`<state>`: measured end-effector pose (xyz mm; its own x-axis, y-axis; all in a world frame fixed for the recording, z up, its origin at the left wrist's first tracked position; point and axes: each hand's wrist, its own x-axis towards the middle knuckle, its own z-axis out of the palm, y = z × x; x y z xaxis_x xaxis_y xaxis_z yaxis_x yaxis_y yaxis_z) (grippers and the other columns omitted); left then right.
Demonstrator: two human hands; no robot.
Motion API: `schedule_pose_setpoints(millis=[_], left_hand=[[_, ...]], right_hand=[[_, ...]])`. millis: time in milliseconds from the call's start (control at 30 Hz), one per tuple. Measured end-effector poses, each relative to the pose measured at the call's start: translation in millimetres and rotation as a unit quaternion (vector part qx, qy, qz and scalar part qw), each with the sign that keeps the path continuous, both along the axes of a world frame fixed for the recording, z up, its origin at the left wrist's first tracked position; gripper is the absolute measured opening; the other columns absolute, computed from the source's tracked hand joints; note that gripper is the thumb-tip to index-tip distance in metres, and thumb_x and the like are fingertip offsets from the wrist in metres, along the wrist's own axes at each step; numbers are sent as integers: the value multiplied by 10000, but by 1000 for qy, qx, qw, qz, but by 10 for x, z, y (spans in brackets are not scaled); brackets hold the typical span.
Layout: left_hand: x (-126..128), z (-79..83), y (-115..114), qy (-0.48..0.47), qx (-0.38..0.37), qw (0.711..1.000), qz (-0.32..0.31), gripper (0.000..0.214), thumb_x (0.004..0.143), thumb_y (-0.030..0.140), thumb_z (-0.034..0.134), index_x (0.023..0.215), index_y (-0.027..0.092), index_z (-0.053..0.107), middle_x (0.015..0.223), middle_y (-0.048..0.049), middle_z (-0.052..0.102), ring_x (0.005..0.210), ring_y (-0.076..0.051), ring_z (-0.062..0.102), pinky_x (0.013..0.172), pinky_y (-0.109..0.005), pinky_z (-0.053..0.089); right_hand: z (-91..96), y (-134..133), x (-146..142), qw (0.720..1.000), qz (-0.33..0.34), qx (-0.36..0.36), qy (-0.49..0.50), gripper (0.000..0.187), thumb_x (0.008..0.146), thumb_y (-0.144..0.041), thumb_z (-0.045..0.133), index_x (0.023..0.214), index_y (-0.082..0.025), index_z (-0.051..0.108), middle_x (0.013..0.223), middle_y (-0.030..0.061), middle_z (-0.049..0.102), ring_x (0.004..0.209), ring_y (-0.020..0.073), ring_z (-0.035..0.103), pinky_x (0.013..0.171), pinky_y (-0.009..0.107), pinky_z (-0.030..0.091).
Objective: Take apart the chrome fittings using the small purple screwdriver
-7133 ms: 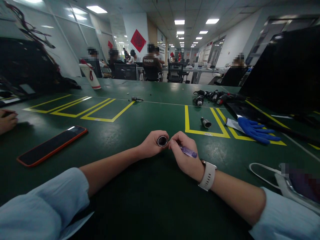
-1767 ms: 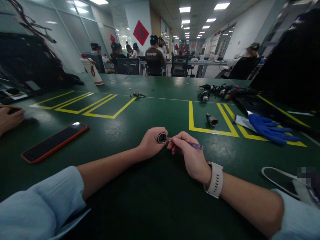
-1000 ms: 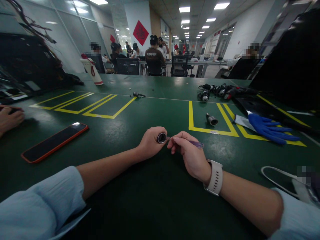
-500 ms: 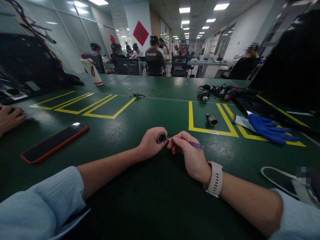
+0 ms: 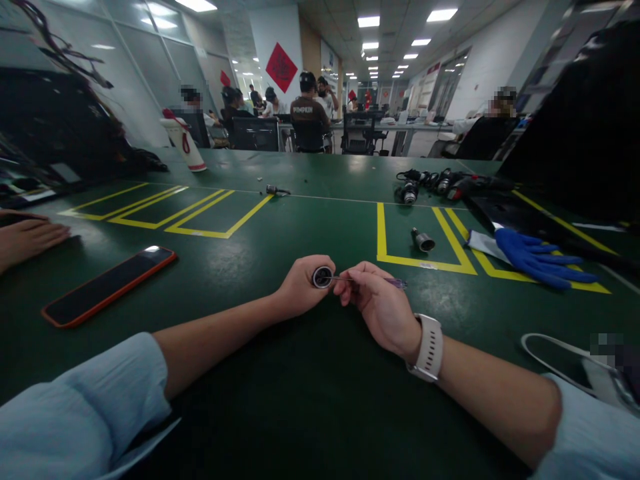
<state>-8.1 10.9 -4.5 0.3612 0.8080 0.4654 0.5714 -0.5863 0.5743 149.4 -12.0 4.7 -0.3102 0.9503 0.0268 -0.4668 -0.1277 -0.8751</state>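
My left hand [image 5: 303,287] is closed around a round metal cylindrical part [image 5: 322,277], its ringed open end facing me. Most of that part is hidden inside the fist. Between thumb and fingers, my right hand [image 5: 377,297] pinches a thin screwdriver [image 5: 397,283] with a purplish clear handle. Its slim shaft points left and reaches the rim of the cylindrical part; whether the tip is inside I cannot tell. Beyond my right hand, a small metal cup-shaped fitting [image 5: 424,241] lies within a yellow-taped box on the green table [image 5: 240,420].
An orange-cased phone [image 5: 110,285] lies at left, near another person's hand [image 5: 33,240]. A blue glove [image 5: 537,257] and dark cabled parts [image 5: 410,191] are at right. A small connector [image 5: 277,190] and a white cup [image 5: 185,143] stand farther back. A white cable [image 5: 550,340] curves at right.
My right hand has turned slightly, its wrist rising a little, and more of the screwdriver's shaft shows. The left hand stays nearly still. The other person's hand has shifted right and flattened.
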Motion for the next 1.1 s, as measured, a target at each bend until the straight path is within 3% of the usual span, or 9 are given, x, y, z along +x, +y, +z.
schedule_pose_setpoints(millis=[233, 733, 1100], left_hand=[[19, 10, 0, 18, 15, 1000, 18, 141, 708, 136, 529, 581, 158, 472, 560, 32, 466, 542, -101, 431, 530, -228, 317], [-4, -14, 7, -34, -2, 999, -29, 105, 693, 132, 548, 610, 154, 487, 568, 36, 476, 524, -85, 440, 495, -198, 342], [2, 23, 9, -44, -10, 999, -25, 109, 703, 152, 555, 612, 150, 495, 568, 34, 479, 518, -83, 432, 491, -200, 338]], right_hand=[[-67, -21, -6, 999, -23, 32, -31, 100, 760, -177, 589, 668, -177, 626, 608, -13, 628, 586, 119, 534, 555, 253, 396], [-28, 17, 7, 999, 40, -26, 25, 92, 738, -205, 566, 667, -156, 599, 615, 25, 656, 561, 120, 557, 556, 252, 416], [-38, -7, 8, 999, -4, 40, 12, 123, 777, -193, 545, 665, -179, 595, 623, 1, 645, 564, 111, 526, 556, 252, 397]])
